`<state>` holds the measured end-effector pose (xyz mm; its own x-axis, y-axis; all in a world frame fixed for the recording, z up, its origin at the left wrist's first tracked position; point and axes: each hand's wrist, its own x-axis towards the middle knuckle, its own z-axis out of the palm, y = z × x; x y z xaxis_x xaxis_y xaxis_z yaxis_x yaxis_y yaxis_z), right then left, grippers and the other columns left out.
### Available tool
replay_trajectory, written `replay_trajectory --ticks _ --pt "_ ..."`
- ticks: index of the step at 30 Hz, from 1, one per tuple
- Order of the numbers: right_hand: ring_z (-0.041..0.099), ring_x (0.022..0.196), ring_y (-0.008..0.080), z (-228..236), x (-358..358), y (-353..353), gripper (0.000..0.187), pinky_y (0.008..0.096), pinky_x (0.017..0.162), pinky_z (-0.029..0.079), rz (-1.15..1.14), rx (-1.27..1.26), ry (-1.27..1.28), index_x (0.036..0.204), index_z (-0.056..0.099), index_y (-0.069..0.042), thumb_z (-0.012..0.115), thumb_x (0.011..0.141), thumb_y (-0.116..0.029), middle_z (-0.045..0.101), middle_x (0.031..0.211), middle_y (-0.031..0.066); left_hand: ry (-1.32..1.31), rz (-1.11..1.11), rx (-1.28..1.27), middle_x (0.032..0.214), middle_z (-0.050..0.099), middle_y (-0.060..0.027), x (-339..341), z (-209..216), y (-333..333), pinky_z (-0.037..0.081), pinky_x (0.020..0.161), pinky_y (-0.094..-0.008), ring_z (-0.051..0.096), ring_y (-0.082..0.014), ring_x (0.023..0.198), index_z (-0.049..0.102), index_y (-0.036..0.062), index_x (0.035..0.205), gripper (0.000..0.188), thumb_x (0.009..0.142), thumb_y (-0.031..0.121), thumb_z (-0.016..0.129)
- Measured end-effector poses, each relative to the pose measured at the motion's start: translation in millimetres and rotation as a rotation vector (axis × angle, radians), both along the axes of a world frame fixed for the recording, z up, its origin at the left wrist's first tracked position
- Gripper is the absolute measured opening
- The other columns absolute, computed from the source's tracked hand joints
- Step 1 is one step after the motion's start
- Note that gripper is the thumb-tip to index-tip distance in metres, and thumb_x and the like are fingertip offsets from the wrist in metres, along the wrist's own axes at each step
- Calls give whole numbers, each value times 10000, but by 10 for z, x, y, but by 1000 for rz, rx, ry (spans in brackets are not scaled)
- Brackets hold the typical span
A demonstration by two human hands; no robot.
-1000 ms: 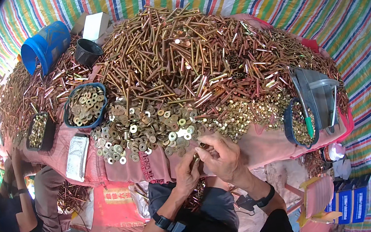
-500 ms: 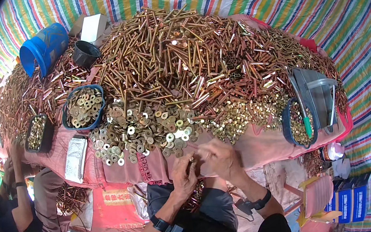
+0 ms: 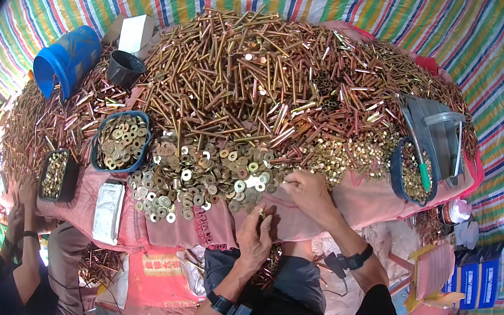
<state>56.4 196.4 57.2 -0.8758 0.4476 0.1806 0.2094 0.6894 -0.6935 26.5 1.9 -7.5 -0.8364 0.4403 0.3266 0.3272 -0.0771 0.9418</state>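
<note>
Small brass-coloured fastener [image 3: 261, 212] sits pinched between the thumb and fingertips of my left hand [image 3: 254, 238], over the near edge of the pink cloth [image 3: 361, 201] and in front of the loose washers [image 3: 204, 180]; its exact shape is too small to tell. To handle it well, I judge that the pinch should be light and low, leaving the top clear for my other fingers, with the cloth underneath to catch a slip. My right hand [image 3: 311, 194] is just beside it, apart from it, fingers curled near the heap of gold nuts [image 3: 354, 153]; I cannot tell whether those fingertips have anything between them. Picking single pieces off the heap's near fringe would, I think, beat digging in. Among the containers, a black tray [image 3: 72, 176] at far left holds small gold nuts; a blue bucket [image 3: 77, 56] lies on its side; a blue bowl [image 3: 128, 169] is heaped with flat washers; behind it a black cup [image 3: 125, 70] hides its contents. At far right, a dark blue tub [image 3: 398, 181] holds small gold pieces, a green-ended stick [image 3: 424, 176] lying across it and a grey scoop [image 3: 438, 131] beside it.
</note>
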Motion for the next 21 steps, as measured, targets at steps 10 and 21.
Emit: replay_trajectory --ticks 10,21 --pt "734 879 229 381 163 -465 221 336 768 576 367 -146 153 1128 737 8 752 908 -10 741 1012 134 184 -7 -152 987 738 -179 -39 -107 -30 576 740 -393 728 -336 852 671 3 1271 305 968 2 710" --pt "734 908 251 482 245 -398 178 339 772 581 352 -62 148 1097 716 12 745 923 -14 732 1037 145 233 32 -16 953 724 -165 -42 -82 41 560 695 -375 710 -311 786 668 11 1292 316 978 5 703"
